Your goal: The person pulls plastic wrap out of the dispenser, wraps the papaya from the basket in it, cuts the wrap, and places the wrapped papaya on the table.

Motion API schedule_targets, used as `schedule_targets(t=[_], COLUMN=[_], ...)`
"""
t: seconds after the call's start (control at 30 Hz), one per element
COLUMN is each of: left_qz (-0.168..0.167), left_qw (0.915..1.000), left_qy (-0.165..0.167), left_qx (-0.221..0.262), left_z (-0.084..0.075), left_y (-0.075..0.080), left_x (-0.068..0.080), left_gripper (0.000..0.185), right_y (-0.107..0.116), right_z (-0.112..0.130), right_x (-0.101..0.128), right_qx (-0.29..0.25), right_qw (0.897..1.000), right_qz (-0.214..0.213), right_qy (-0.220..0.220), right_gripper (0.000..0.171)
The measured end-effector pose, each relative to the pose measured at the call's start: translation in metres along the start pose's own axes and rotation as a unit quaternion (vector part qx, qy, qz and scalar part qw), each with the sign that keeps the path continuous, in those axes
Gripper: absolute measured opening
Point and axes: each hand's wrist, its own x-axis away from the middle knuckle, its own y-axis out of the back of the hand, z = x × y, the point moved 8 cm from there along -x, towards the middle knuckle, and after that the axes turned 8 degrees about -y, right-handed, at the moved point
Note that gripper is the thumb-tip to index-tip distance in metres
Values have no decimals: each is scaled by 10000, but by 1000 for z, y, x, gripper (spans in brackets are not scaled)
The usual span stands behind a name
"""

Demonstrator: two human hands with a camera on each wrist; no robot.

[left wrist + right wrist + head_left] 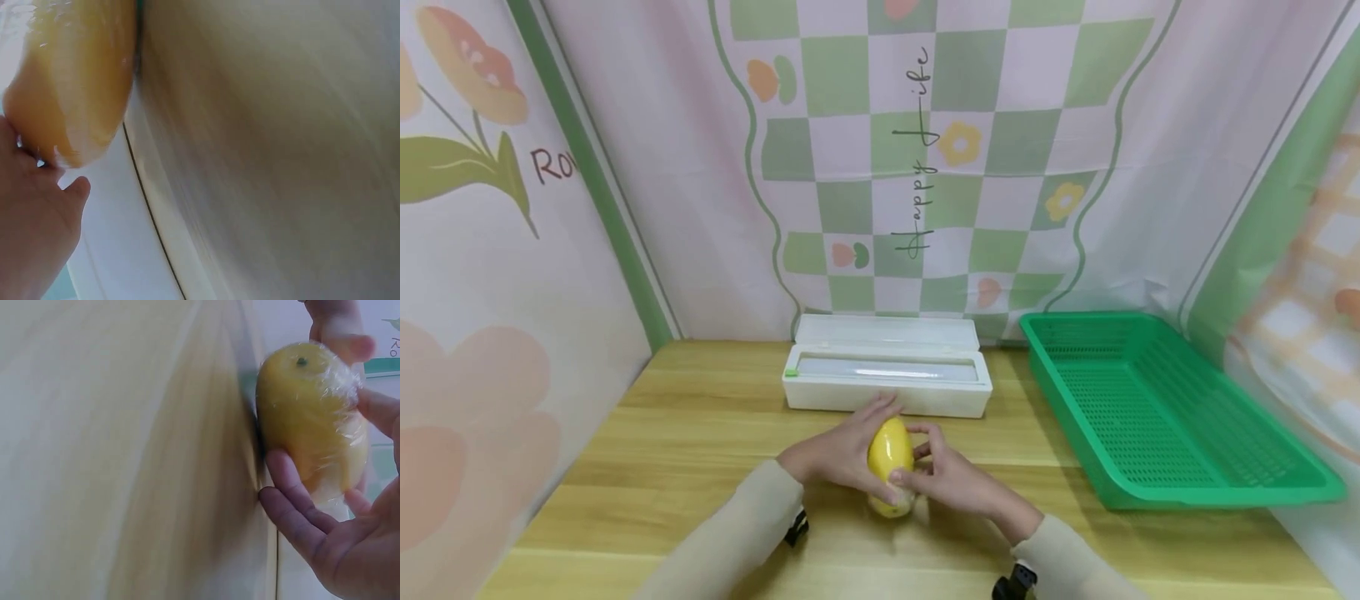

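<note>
A yellow mango covered in clear, shiny film is held between both hands just in front of the white box. My left hand grips it along its left side, thumb toward the near end. From the right, my right hand holds it with thumb and fingers. In the right wrist view the film looks wrinkled over the mango, and a small dark green stem spot shows at one end. The left wrist view shows the mango close up, just above the wooden table.
Behind the hands stands a white cling film box with its lid raised and a film roll inside. A green perforated basket sits at the right of the wooden table. Printed cloth hangs around the table.
</note>
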Motion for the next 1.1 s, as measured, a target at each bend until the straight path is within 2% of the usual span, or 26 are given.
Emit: schedule_targets(t=[0.1,0.3,0.47,0.6,0.8,0.9,1.0,1.1], left_qz=[-98,-281,-397,-470,-612,-631,-621,-571], left_qw=[9999,9994,9989,9985,9969,9961,9950,9942], left_qy=[27,87,37,-72,-256,-162,-40,44], left_qx=[9,176,262,258,417,597,783,915], left_z=[0,0,1,-1,-5,-5,-5,-5], left_y=[-2,0,2,3,4,4,3,2], left_x=[0,4,6,6,4,3,3,4], left_gripper=[128,125,125,124,123,124,123,121], right_y=[2,10,14,10,2,-1,-4,-5], right_z=[-5,-22,-29,-29,-24,-22,-23,-24], right_x=[-2,-9,-13,-14,-16,-16,-13,-10], right_qx=[-158,-981,-963,-911,-1107,-1614,-2334,-2801], right_qw=[9998,9931,9904,9908,9893,9810,9641,9497], right_qz=[8,347,456,510,709,913,1127,1278], right_qy=[-113,-546,-885,-859,-631,-578,-582,-566], right_gripper=[78,61,57,56,42,37,41,43])
